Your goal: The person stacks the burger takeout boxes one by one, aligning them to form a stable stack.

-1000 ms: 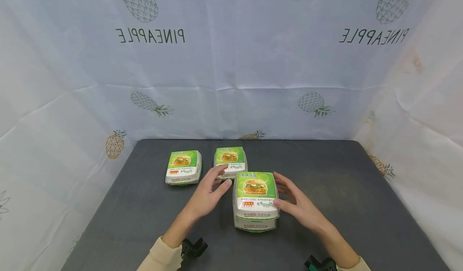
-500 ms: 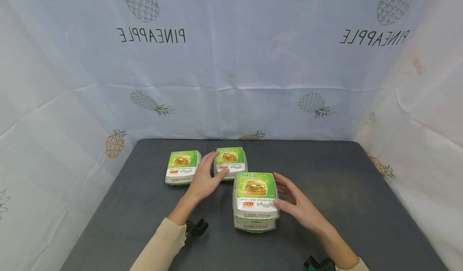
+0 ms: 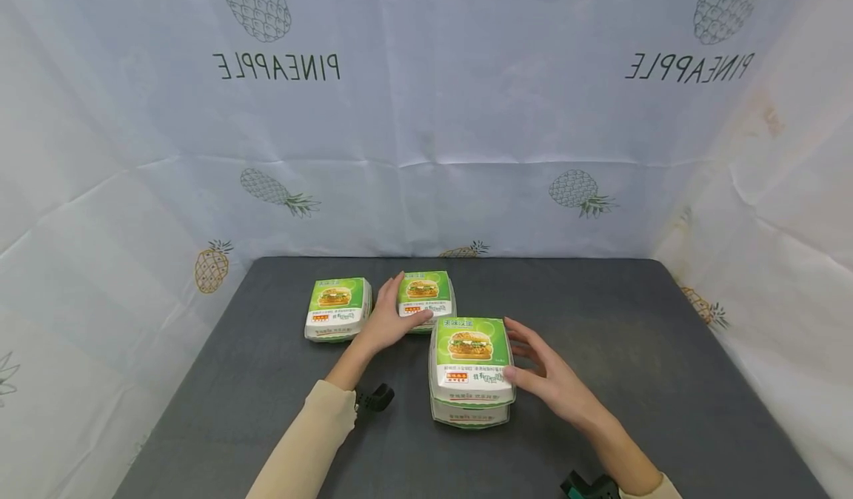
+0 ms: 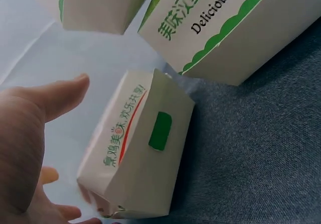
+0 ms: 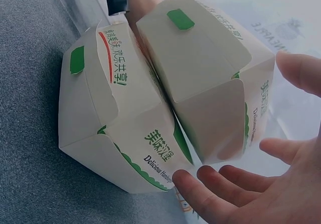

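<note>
The left hand (image 3: 385, 326), thumb and fingers spread apart, is at the left and near sides of the far middle burger box (image 3: 428, 290); contact is unclear. The right hand (image 3: 553, 384), fingers loosely curved, lies along the near stack's right side: upper box (image 3: 469, 358) on lower box (image 3: 470, 415). The far left box (image 3: 338, 309) sits left of the left hand on the dark table (image 3: 600, 314).

The person wears cream sleeves (image 3: 303, 440) and black wrist devices (image 3: 378, 397), the right bearing a teal patch (image 3: 574, 492).

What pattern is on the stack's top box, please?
The top box shows a burger on green above white, clearest in the head view.
</note>
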`<act>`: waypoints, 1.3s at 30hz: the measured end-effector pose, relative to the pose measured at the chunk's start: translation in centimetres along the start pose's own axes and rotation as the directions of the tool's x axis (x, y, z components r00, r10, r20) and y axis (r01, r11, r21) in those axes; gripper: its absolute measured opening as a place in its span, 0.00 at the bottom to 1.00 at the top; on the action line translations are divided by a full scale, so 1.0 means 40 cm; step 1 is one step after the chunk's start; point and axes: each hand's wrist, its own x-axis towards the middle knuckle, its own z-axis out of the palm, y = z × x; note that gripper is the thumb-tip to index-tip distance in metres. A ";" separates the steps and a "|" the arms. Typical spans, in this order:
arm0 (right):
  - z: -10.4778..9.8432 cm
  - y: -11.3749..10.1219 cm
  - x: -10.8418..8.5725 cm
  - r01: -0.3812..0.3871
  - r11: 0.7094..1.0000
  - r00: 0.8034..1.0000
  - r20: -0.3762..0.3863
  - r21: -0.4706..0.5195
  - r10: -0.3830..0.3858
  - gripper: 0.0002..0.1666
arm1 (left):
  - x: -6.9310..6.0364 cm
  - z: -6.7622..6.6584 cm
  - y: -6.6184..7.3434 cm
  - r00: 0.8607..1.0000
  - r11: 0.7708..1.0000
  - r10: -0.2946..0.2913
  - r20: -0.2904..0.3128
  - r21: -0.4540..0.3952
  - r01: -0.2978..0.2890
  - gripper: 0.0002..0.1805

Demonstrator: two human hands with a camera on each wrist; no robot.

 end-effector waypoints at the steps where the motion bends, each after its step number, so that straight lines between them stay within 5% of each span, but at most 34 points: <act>1: 0.000 0.000 0.000 0.001 1.000 1.000 0.000 0.001 -0.001 0.42 | 0.004 0.001 -0.002 1.000 1.000 -0.008 0.006 -0.011 0.008 0.57; 18: 0.001 0.001 0.003 0.014 1.000 1.000 -0.001 0.006 -0.014 0.42 | 0.011 0.003 -0.026 1.000 0.995 0.014 0.012 -0.104 -0.012 0.54; 30: 0.002 -0.002 0.002 0.007 1.000 1.000 0.017 0.028 -0.008 0.42 | 0.015 0.004 -0.036 1.000 0.995 -0.005 -0.021 -0.096 0.003 0.52; 39: 0.004 -0.004 0.001 0.005 1.000 1.000 0.023 0.026 -0.005 0.43 | 0.012 0.005 -0.042 1.000 0.996 0.017 0.020 -0.087 -0.015 0.53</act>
